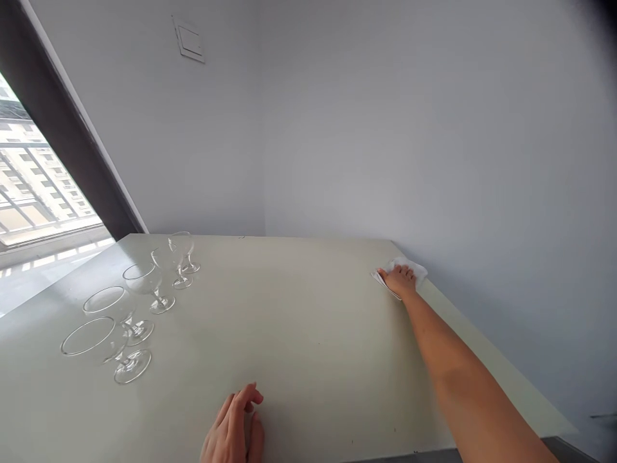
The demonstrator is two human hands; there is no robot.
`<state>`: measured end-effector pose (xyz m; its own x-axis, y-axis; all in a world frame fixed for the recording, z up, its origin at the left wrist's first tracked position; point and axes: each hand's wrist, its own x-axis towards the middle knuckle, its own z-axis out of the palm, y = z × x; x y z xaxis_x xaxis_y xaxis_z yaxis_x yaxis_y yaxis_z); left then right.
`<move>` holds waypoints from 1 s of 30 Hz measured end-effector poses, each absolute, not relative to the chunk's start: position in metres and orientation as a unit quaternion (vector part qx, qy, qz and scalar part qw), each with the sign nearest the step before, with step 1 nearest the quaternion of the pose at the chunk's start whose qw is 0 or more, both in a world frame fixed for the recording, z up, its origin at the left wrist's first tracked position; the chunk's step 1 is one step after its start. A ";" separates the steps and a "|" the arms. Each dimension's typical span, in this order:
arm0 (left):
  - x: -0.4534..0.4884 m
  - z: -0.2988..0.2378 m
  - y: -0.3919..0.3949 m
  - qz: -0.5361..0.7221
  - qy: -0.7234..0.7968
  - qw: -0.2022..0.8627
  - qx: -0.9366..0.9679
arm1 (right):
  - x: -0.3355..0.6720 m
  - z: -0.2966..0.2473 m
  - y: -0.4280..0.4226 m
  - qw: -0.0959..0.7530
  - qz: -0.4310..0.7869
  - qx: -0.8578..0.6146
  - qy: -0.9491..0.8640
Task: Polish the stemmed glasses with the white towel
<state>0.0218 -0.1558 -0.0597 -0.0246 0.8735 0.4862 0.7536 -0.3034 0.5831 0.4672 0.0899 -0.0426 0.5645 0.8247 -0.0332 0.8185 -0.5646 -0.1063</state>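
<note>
At the far right of the table [299,334], my right arm is stretched out and my right hand [401,281] lies on a thin white cloth [418,269], pressing it to the surface near the edge by the wall. The cloth is crumpled, with folded layers showing beside my thumb. My left hand [234,427] is low in the middle, over the front part of the table. Its fingers are loosely bent, the thumb is apart from them, and nothing is in it.
Several clear stemmed glasses stand in a slanting row on the left, from a near glass [130,366] to a far glass [191,265]. Grey walls [347,128] meet behind the table. A switch plate [189,42] and a window [38,173] are at the left.
</note>
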 end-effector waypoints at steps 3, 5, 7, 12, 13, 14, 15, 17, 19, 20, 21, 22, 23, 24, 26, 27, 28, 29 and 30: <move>0.022 -0.055 -0.158 0.381 0.571 0.067 0.724 | 0.461 -0.046 0.078 0.034 0.041 -0.897 -0.439; 0.022 -0.053 -0.158 0.366 0.559 0.055 0.742 | 0.448 -0.047 0.074 0.031 0.043 -0.888 -0.456; 0.021 -0.052 -0.158 0.359 0.546 0.039 0.756 | 0.430 -0.048 0.072 0.028 0.044 -0.869 -0.493; 0.019 -0.053 -0.160 0.347 0.538 0.030 0.768 | 0.363 -0.047 0.070 0.015 0.048 -0.790 -0.611; 0.020 -0.053 -0.160 0.345 0.539 0.031 0.767 | 0.346 -0.046 0.069 0.011 0.051 -0.770 -0.636; 0.020 -0.053 -0.161 0.344 0.540 0.031 0.767 | 0.329 -0.045 0.067 0.008 0.054 -0.748 -0.661; 0.020 -0.053 -0.161 0.343 0.541 0.032 0.767 | 0.311 -0.044 0.065 0.005 0.057 -0.726 -0.685; 0.020 -0.052 -0.161 0.339 0.544 0.030 0.767 | 0.277 -0.042 0.056 0.003 0.066 -0.680 -0.730; 0.021 -0.051 -0.161 0.332 0.547 0.027 0.768 | 0.247 -0.040 0.042 0.004 0.075 -0.634 -0.770; 0.021 -0.051 -0.160 0.328 0.548 0.026 0.769 | 0.234 -0.040 0.033 0.004 0.081 -0.609 -0.789; 0.021 -0.051 -0.160 0.324 0.548 0.025 0.771 | 0.222 -0.040 0.022 0.006 0.089 -0.579 -0.811; 0.021 -0.051 -0.159 0.321 0.546 0.023 0.774 | 0.212 -0.040 0.009 0.011 0.099 -0.541 -0.835; 0.021 -0.051 -0.159 0.319 0.543 0.021 0.776 | 0.205 -0.040 -0.005 0.017 0.107 -0.506 -0.855; 0.021 -0.051 -0.159 0.318 0.539 0.019 0.780 | 0.199 -0.040 -0.019 0.023 0.115 -0.473 -0.873; 0.020 -0.051 -0.159 0.319 0.533 0.013 0.784 | 0.194 -0.038 -0.051 0.040 0.126 -0.423 -0.897; 0.020 -0.051 -0.159 0.319 0.530 0.011 0.785 | 0.194 -0.036 -0.067 0.047 0.131 -0.404 -0.904; 0.019 -0.051 -0.159 0.319 0.528 0.010 0.787 | 0.197 -0.033 -0.082 0.052 0.136 -0.387 -0.911; 0.019 -0.051 -0.159 0.319 0.527 0.008 0.787 | 0.200 -0.030 -0.096 0.056 0.143 -0.373 -0.915; 0.019 -0.051 -0.159 0.318 0.526 0.005 0.789 | 0.205 -0.027 -0.108 0.058 0.150 -0.362 -0.918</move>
